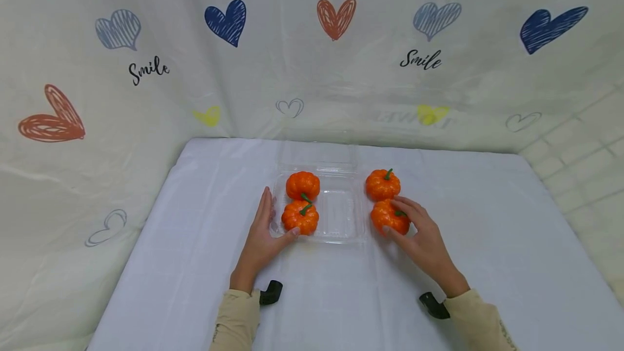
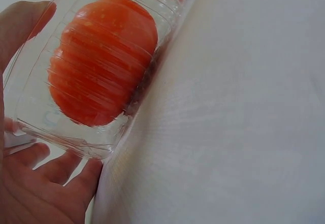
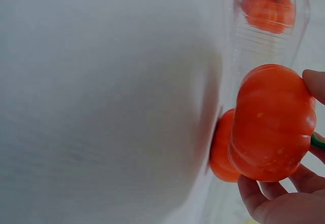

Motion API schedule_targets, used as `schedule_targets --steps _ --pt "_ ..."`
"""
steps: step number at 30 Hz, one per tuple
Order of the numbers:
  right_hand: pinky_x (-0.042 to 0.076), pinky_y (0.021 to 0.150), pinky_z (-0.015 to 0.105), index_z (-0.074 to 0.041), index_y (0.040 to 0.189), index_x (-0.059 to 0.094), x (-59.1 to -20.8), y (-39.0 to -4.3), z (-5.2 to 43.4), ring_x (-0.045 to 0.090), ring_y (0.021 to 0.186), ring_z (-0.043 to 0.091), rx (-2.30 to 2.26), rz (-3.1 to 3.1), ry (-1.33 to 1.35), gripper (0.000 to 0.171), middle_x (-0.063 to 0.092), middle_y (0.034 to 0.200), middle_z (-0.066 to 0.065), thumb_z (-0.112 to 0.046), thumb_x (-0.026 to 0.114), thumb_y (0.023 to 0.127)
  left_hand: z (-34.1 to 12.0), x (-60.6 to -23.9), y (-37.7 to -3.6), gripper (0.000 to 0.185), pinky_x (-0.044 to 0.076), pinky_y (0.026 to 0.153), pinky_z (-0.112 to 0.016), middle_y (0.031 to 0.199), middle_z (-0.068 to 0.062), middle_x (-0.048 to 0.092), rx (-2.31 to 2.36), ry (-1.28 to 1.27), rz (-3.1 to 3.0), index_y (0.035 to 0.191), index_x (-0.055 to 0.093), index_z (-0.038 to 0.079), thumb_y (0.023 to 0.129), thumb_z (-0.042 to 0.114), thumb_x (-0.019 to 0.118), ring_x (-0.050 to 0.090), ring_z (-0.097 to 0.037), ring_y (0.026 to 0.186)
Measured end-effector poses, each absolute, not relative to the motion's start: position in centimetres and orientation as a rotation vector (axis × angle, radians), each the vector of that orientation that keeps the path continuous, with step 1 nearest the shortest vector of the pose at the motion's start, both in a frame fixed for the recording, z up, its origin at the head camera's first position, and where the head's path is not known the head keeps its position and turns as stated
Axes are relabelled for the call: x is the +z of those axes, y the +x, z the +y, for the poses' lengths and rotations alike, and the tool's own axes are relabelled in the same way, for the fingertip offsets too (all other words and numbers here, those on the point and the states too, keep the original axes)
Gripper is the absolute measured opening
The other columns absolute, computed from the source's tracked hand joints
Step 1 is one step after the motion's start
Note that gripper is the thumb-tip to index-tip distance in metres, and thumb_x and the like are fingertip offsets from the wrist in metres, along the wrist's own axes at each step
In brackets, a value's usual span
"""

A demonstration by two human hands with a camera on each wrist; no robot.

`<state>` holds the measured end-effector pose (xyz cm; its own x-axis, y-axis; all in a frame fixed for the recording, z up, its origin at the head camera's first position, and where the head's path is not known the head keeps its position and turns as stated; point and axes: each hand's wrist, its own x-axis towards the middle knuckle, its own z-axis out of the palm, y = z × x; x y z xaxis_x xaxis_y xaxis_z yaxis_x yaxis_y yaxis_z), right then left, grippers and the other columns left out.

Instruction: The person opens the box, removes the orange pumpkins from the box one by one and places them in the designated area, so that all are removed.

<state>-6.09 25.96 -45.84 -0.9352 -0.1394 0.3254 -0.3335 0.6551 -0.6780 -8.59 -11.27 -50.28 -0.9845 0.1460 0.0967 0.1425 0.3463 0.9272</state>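
Observation:
My left hand rests against the left end of a clear plastic container, thumb at the front rim and fingers extended along the side wall. Inside, in the left half, sit two orange toy pumpkins with green stems, a rear pumpkin and a front pumpkin. To the right of the container, my right hand grips another orange pumpkin between thumb and fingers. Beyond it stands one more pumpkin, which the gripped one partly overlaps in the right wrist view.
The container's open lid lies back toward the wall. A white cloth covers the table. Behind hangs a pale curtain printed with hearts and "Smile". Dark camera mounts stick out at both wrists.

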Motion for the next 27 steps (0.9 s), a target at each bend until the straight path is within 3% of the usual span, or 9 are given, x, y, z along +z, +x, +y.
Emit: schedule_targets --steps 10,12,14,17,21,27 --pt "0.029 0.11 0.009 0.004 0.143 0.062 -46.3 -6.0 25.8 0.053 0.136 0.042 1.112 -2.712 0.353 0.059 0.054 0.151 0.02 -0.004 0.086 0.09 -11.2 -50.3 -8.6 0.119 0.03 0.124 -0.047 0.179 0.004 0.006 1.781 0.281 2.572 0.174 0.008 0.013 0.09 0.047 0.085 0.027 -0.024 0.16" --pt "0.039 0.116 0.022 0.005 0.143 0.061 -46.2 -6.0 25.8 0.053 0.137 0.041 1.104 -2.728 0.35 0.059 0.054 0.151 0.02 -0.004 0.086 0.09 -11.2 -50.3 -8.7 0.119 0.03 0.124 -0.046 0.179 0.004 0.006 1.782 0.279 2.571 0.174 0.008 0.013 0.09 0.047 0.085 0.027 -0.024 0.16" --pt "0.044 0.118 0.042 0.005 0.144 0.06 -46.1 -6.1 25.8 0.051 0.138 0.043 1.106 -2.738 0.349 0.06 0.051 0.153 0.022 -0.004 0.085 0.09 -11.2 -50.3 -8.7 0.119 0.031 0.124 -0.046 0.179 0.004 0.006 1.782 0.276 2.571 0.174 0.008 0.013 0.09 0.047 0.085 0.027 -0.024 0.16" --pt "0.042 0.11 0.071 0.006 0.145 0.058 -45.9 -6.1 25.9 0.047 0.14 0.047 1.119 -2.733 0.355 0.062 0.047 0.155 0.026 -0.006 0.085 0.091 -11.2 -50.2 -8.6 0.119 0.031 0.124 -0.047 0.179 0.003 0.006 1.781 0.273 2.569 0.174 0.008 0.013 0.09 0.047 0.085 0.028 -0.025 0.16" --pt "0.038 0.107 0.079 0.007 0.148 0.054 -45.2 -6.4 26.0 0.041 0.144 0.052 1.135 -2.692 0.373 0.065 0.041 0.159 0.03 -0.007 0.084 0.092 -11.1 -50.1 -8.6 0.119 0.032 0.123 -0.048 0.179 0.002 0.007 1.781 0.268 2.568 0.174 0.008 0.013 0.09 0.048 0.084 0.031 -0.028 0.159" --pt "0.038 0.11 0.077 0.007 0.153 0.048 -44.0 -7.4 25.6 0.037 0.149 0.048 1.23 -2.64 0.398 0.069 0.034 0.166 0.025 -0.007 0.082 0.094 -11.1 -50.2 -8.6 0.119 0.033 0.123 -0.047 0.179 0.004 0.007 1.777 0.256 2.57 0.174 0.008 0.014 0.089 0.048 0.084 0.03 -0.027 0.159"
